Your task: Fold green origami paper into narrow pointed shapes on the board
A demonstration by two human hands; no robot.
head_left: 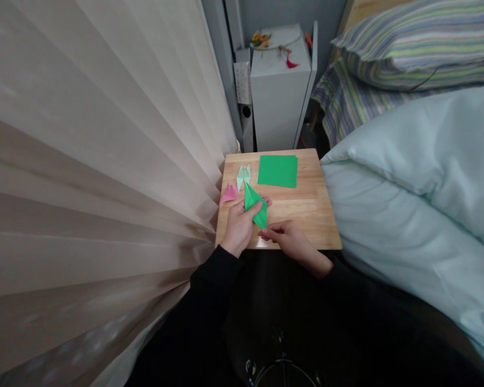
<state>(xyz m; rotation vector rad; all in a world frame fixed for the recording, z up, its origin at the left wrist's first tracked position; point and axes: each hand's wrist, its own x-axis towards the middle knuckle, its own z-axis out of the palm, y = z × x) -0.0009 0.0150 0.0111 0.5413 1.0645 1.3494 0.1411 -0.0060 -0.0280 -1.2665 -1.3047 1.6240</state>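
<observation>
A green sheet of origami paper (251, 195), folded into a long pointed diamond, is held above the near left part of a small wooden table (302, 215). My left hand (241, 223) grips it from the left, with the thumb across its face and fingertips showing behind its right side. At the lower tip, my right hand (284, 236) has thumb and forefinger closed together on the paper's point. Just beyond the left hand lie a pale green folded paper piece (244, 175) and a pink folded paper piece (229, 193).
Flat green paper squares (278, 171) lie stacked at the table's far side. A pleated curtain (145, 161) borders the left edge. On the right is a bed with a pale blue quilt (387, 188) and a striped pillow (419, 43). Behind stands a white cabinet (278, 102).
</observation>
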